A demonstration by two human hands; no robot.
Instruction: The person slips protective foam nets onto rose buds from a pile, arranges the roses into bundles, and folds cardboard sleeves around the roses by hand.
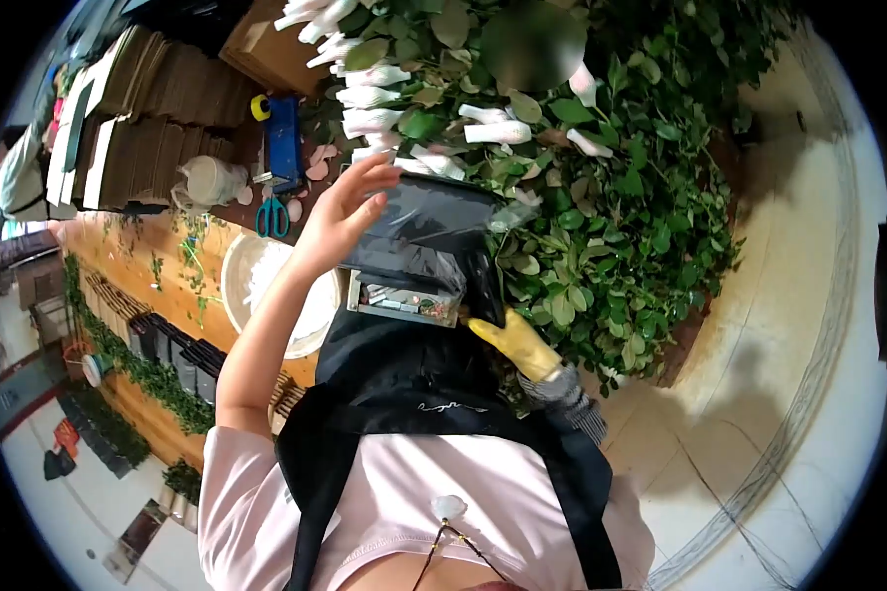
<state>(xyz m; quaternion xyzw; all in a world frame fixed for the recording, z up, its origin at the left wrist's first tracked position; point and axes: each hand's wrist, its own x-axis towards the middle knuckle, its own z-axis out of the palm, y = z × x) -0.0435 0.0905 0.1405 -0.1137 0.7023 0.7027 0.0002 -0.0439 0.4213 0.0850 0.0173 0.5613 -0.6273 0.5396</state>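
Note:
My left hand (350, 212), bare, is held over the left side of a black plastic-covered surface (424, 217), fingers spread and nothing seen in them. In a yellow glove, my right hand (517, 345) is beside the lower end of a long black piece (486, 286), thumb and fingers apart. Whether it touches that piece is unclear. Between the hands is a small open box (404, 300) with small items inside. White-wrapped flower heads (498, 131) on leafy stems (601, 227) lie beyond and to the right.
Cardboard stacks (138, 163), a blue tool (283, 143), teal scissors (272, 218) and a plastic cup (212, 181) are at the upper left. A large white tub (235, 276) stands left of my body. Tiled floor (650, 443) shows at right.

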